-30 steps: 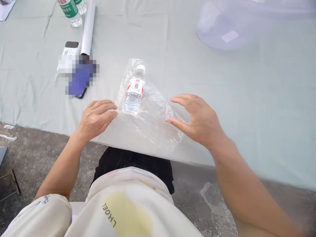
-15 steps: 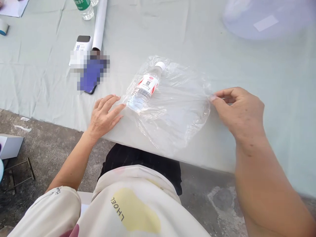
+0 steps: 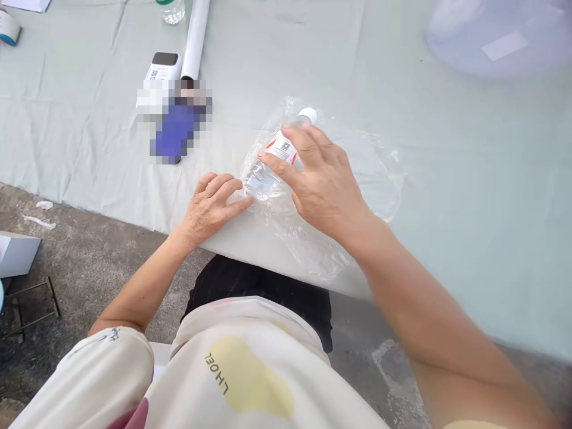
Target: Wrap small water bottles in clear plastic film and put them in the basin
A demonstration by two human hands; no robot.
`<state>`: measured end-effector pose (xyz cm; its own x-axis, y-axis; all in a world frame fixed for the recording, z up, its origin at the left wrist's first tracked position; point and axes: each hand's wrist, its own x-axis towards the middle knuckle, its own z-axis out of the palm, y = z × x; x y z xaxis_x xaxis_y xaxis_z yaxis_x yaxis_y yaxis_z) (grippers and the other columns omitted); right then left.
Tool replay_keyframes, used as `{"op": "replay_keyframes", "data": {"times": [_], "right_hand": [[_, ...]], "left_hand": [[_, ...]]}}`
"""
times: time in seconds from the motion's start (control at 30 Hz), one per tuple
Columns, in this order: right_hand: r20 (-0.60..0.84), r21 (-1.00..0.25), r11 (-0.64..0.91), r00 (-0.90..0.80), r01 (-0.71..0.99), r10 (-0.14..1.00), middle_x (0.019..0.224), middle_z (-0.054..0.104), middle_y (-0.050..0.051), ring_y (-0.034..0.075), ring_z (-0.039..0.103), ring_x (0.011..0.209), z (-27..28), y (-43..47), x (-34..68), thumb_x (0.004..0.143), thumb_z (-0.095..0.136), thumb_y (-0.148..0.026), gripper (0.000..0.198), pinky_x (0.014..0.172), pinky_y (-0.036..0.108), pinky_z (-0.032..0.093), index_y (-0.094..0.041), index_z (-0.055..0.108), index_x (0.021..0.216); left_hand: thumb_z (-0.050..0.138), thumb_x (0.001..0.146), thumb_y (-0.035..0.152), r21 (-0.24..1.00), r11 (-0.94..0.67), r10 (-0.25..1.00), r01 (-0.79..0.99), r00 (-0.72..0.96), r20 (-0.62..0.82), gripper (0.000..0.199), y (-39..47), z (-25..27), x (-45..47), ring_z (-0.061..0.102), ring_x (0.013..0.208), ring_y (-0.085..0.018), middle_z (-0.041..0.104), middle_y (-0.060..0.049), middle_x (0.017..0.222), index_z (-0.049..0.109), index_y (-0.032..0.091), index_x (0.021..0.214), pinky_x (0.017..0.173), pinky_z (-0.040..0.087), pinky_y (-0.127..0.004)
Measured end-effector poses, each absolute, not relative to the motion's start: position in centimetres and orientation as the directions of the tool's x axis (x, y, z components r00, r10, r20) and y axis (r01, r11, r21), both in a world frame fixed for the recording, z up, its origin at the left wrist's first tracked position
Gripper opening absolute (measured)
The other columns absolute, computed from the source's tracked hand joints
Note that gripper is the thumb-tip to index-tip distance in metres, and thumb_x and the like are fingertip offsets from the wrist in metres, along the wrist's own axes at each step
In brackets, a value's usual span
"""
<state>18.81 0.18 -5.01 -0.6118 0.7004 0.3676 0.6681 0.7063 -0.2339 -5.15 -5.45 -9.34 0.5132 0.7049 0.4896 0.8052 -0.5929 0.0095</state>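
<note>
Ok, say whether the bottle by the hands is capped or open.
Capped: the bottle has its white cap on; how tightly, I cannot tell.

A bottle lay in a plastic bag on a table, a phone to its left, a tube behind the phone.

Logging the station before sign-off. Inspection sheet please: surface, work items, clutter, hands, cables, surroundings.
Surface: pale cloth, creased at left.
Work items: bottle with white cap, lying on its side amid clear plastic film.
Clutter: white roll, dark-topped white device, blue item partly pixelated, second bottle cut off by frame, lilac translucent container.
Left hand: at the film's edge by the bottle's base; grip unclear.
Right hand: over the bottle, thumb and fingers spread; contact unclear.
Cables: nothing seen.
Surroundings: rough grey floor, white box, white scraps.
</note>
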Motion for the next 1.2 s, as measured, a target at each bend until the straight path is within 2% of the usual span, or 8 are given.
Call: {"op": "replay_keyframes", "data": {"times": [0.1,0.23,0.47,0.63,0.83,1.0,1.1,1.2], "right_hand": [[0.252,-0.178,0.747,-0.705,0.640,0.663,0.154,0.047,0.004,0.036,0.036,0.147,-5.8,2.5,18.1,0.093,0.031,0.001,0.062,0.102,0.061,0.047,-0.036,0.051,0.138],[0.175,-0.221,0.756,-0.737,0.617,0.653,0.149,0.049,0.003,0.035,0.032,0.148,-5.4,3.3,18.2,0.091,0.033,0.001,0.060,0.092,0.051,0.057,-0.037,0.054,0.131],[0.160,-0.257,0.716,-0.702,0.649,0.694,0.150,0.045,0.006,0.035,0.027,0.151,-5.3,3.2,18.6,0.088,0.039,-0.002,0.059,0.095,0.053,0.058,-0.034,0.049,0.137],[0.131,-0.270,0.720,-0.716,0.639,0.685,0.157,0.040,0.001,0.034,0.020,0.154,-6.0,2.5,18.0,0.090,0.036,-0.002,0.065,0.090,0.054,0.060,-0.041,0.046,0.141],[0.298,-0.302,0.764,-0.705,0.570,0.644,0.150,0.051,0.009,0.029,0.035,0.149,-3.4,4.5,19.7,0.087,0.029,0.002,0.063,0.114,0.055,0.044,-0.022,0.056,0.139],[0.419,-0.328,0.760,-0.635,0.561,0.650,0.124,0.070,0.004,0.027,0.060,0.123,-1.1,9.8,19.1,0.095,0.036,-0.012,0.045,0.101,0.052,0.052,-0.028,0.067,0.122],[0.246,-0.264,0.801,-0.765,0.538,0.595,0.113,0.073,0.005,0.029,0.063,0.113,-1.5,13.2,16.1,0.093,0.048,-0.019,0.034,0.090,0.049,0.053,-0.029,0.071,0.115],[0.000,-0.173,0.821,-0.833,0.545,0.553,0.104,0.072,0.008,0.030,0.063,0.103,-2.9,15.8,12.4,0.085,0.063,-0.023,0.020,0.082,0.044,0.051,-0.027,0.076,0.099]], "left_hand": [[0.058,0.096,0.016,0.012,-0.597,0.692,0.802,0.506,0.515,0.017,-5.4,-9.4,-5.3,0.059,0.113,-0.019,0.066,-0.002,0.111,0.066,0.031,0.099,0.100,0.039,-0.040],[0.051,0.097,0.013,0.086,-0.564,0.744,0.822,0.459,0.485,0.021,-5.7,-9.4,-5.7,0.057,0.117,-0.019,0.066,-0.003,0.115,0.066,0.026,0.089,0.097,0.039,-0.039],[0.049,0.094,0.010,0.393,-0.560,0.823,0.729,0.437,0.363,0.022,-7.0,-8.1,-7.3,0.049,0.135,-0.027,0.059,-0.006,0.134,0.066,0.024,0.089,0.106,0.042,-0.048],[0.051,0.093,0.014,0.668,-0.492,0.867,0.558,0.384,0.318,0.019,-7.9,-6.7,-7.3,0.059,0.124,-0.024,0.057,-0.009,0.138,0.068,0.024,0.093,0.100,0.053,-0.045],[0.056,0.092,0.027,0.907,-0.207,0.961,0.366,-0.097,0.258,0.019,-8.1,-5.6,-6.5,0.070,0.092,-0.017,0.062,-0.007,0.124,0.061,0.024,0.110,0.073,0.060,-0.032],[0.057,0.091,0.036,0.676,0.136,0.914,0.724,-0.354,0.195,0.018,-8.3,-6.1,-5.8,0.064,0.082,-0.021,0.066,-0.006,0.092,0.065,0.021,0.094,0.069,0.052,-0.035],[0.063,0.088,0.048,0.406,0.174,0.907,0.897,-0.306,0.289,0.029,-8.7,-7.1,-4.7,0.059,0.082,-0.024,0.063,-0.008,0.089,0.066,0.020,0.086,0.074,0.048,-0.040],[0.069,0.083,0.053,0.315,0.169,0.913,0.934,-0.268,0.306,0.034,-8.7,-7.6,-3.6,0.056,0.077,-0.024,0.060,-0.007,0.084,0.063,0.020,0.078,0.074,0.046,-0.040]]}}
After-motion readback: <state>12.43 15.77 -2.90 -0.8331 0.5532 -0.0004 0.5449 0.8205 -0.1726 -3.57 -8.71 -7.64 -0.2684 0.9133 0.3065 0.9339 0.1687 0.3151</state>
